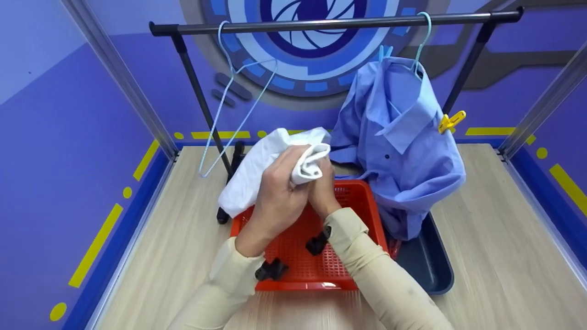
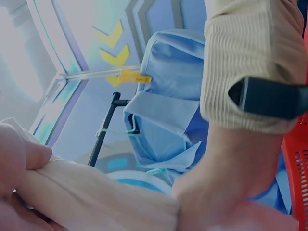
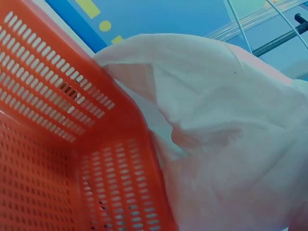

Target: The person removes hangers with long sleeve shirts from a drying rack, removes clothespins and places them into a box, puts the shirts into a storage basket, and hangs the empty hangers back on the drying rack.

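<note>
A white cloth (image 1: pixel 250 185), bunched into a thick roll at one end, is held up over the red basket (image 1: pixel 373 215). My left hand (image 1: pixel 280 195) grips the rolled end, its fingers wrapped round it. Close beside it, my right hand (image 1: pixel 324 185) holds the cloth as well, its fingers mostly hidden behind the fabric. In the left wrist view a length of cloth (image 2: pixel 96 197) stretches between the two hands. The loose part of the cloth (image 3: pixel 226 144) drapes down past the basket's side in the right wrist view.
An unused-looking light-blue hanger (image 1: pixel 229 87) hangs at the left of the black rail (image 1: pixel 321 25). To the right hangs a blue shirt (image 1: pixel 408 137) with a yellow clip (image 1: pixel 451 121) on it. A dark tray (image 1: pixel 442 266) sits beneath the shirt, beside the basket.
</note>
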`<state>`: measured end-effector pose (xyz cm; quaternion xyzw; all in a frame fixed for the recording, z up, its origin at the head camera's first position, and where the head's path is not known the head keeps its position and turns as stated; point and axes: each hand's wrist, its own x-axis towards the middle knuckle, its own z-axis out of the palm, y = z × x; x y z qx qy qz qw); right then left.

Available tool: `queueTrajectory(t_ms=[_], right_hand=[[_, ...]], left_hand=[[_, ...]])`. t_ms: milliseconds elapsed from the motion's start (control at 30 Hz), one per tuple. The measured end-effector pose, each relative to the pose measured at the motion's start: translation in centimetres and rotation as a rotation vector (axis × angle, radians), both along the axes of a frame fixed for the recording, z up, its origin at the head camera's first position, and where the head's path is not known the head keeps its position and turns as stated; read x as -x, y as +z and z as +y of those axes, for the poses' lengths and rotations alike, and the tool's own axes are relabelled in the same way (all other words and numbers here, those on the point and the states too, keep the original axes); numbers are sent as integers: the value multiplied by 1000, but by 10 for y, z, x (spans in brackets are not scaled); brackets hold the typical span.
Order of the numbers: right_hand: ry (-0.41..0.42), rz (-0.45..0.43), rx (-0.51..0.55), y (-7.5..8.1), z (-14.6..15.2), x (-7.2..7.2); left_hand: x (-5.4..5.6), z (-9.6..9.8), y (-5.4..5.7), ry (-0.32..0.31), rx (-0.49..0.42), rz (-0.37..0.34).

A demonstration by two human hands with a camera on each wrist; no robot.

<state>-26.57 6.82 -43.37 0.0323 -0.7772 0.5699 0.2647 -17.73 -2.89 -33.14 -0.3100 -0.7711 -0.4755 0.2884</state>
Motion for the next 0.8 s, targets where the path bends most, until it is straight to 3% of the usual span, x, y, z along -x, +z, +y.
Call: queueTrajectory(t_ms=[67, 100, 133, 433, 633, 800], right_hand=[[-24, 57, -73, 1, 2, 1], [-71, 120, -179, 2, 4, 2], [-93, 159, -222, 3, 6, 4], [-123, 178, 45, 16, 14, 3], [-62, 174, 239, 28, 16, 5], [-68, 169, 272, 43, 20, 4]], left_hand=[[2, -5, 1, 4, -29, 7], [3, -7, 2, 13, -41, 11], [4, -10, 3, 25, -51, 16], [5, -34, 11, 153, -177, 9], [4, -39, 13, 188, -198, -7], [5, -43, 12, 200, -216, 11]])
